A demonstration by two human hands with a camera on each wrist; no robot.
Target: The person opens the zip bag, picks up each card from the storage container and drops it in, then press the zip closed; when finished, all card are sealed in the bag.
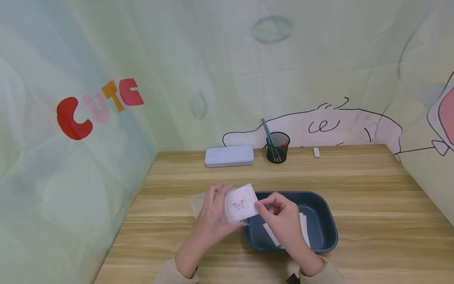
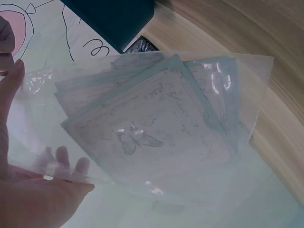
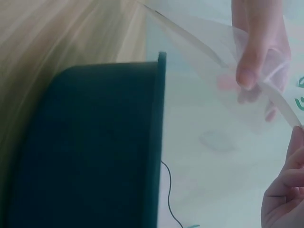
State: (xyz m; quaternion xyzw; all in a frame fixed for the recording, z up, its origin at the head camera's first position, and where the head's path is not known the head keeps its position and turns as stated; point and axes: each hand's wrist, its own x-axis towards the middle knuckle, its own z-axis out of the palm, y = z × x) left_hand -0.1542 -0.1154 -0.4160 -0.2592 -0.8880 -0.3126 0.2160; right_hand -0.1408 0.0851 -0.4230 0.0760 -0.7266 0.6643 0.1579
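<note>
Wood-grain tabletop [image 1: 372,197] fills the lower half of the head view, with a dark blue tray [image 1: 320,228] right of lower centre and white paper pieces [image 1: 304,227] lying inside it. Smaller, the white case [image 1: 229,156] sits at the back edge, near the middle of the frame.

Next comes the clear bag [image 2: 256,85], spread across the left wrist view with several printed sheets showing through it. It looks light, limp and rather slippery, so a grip near its edge should serve best. Smaller again, the butterfly sheet [image 1: 244,204] seems thin but stiffer than the film (and probably easy to crease), so a corner is the kindest place to hold.

At lower centre, the left hand [image 1: 211,217] grips the bag, fingers above and thumb below; the right hand [image 1: 283,221] pinches the sheet's right edge, though I cannot tell whether film is caught there too. The sheet lies between both hands, beside the tray's upper left. Smallest is the white eraser [image 1: 317,153], right of upper centre.
</note>
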